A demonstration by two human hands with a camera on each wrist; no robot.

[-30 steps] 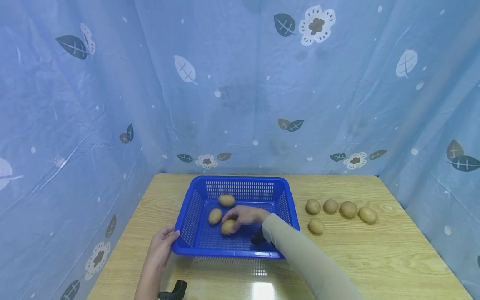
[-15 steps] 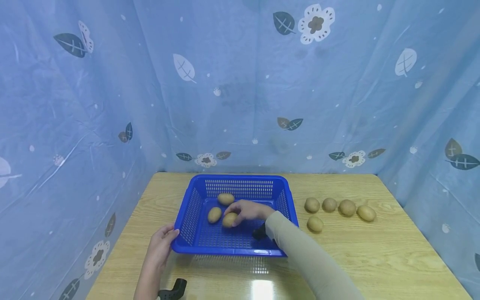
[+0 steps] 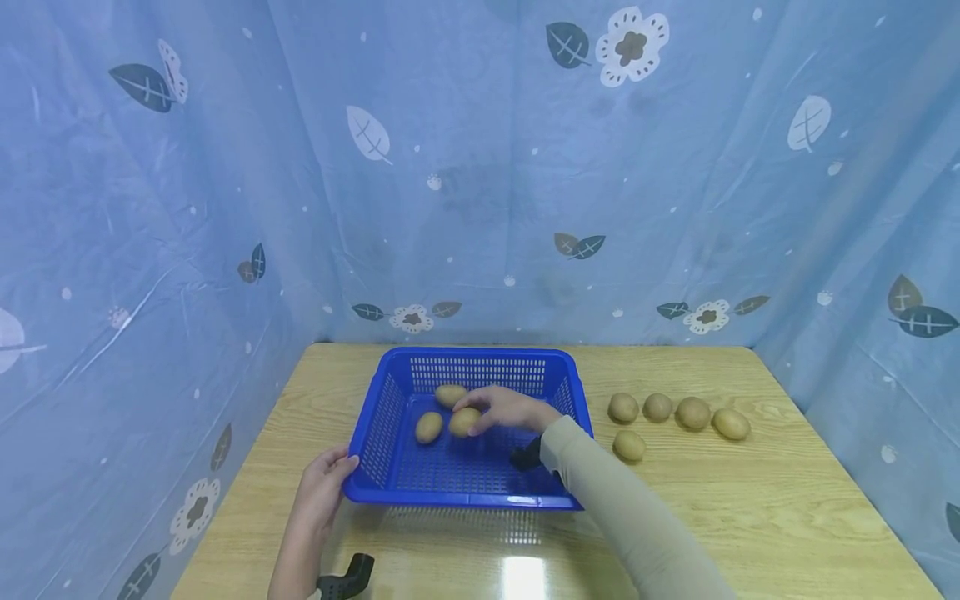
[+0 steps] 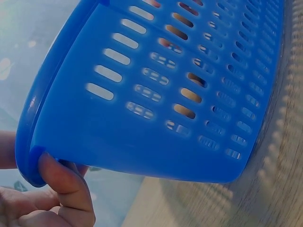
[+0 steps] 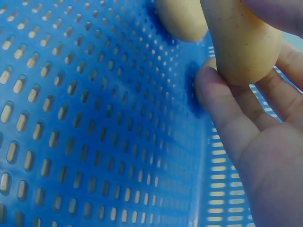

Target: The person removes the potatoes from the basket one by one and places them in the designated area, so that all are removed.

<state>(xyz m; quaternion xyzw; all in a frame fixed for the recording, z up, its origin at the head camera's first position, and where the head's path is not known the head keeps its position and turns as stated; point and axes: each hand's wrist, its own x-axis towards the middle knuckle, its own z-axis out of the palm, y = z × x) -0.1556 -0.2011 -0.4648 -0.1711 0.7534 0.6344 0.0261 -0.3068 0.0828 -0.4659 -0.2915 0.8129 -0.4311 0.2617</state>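
Eight potatoes counted: three within the basket's walls, five on the desk. We see the right hand [image 3: 513,409] pinching one potato [image 3: 463,423] between thumb and fingers, inside the basket; we cannot tell whether it touches the floor. Oval, pale tan, smooth-skinned, with fine dark specks at close range.

Two other potatoes [image 3: 429,427] lie near it on the basket floor. We note one basket [image 3: 465,501]: blue plastic, rectangular, flared walls, rows of slots in walls and floor, rolled rim. The left hand [image 3: 322,485] grips that rim at the near left corner.

Right of the basket, five loose potatoes [image 3: 693,413]: four in a row, one nearer us; some rounder, browner. Desk [image 3: 735,517] wood-grained, glossy. Behind, we record creased blue cloth [image 3: 465,208] printed with leaves and flowers.
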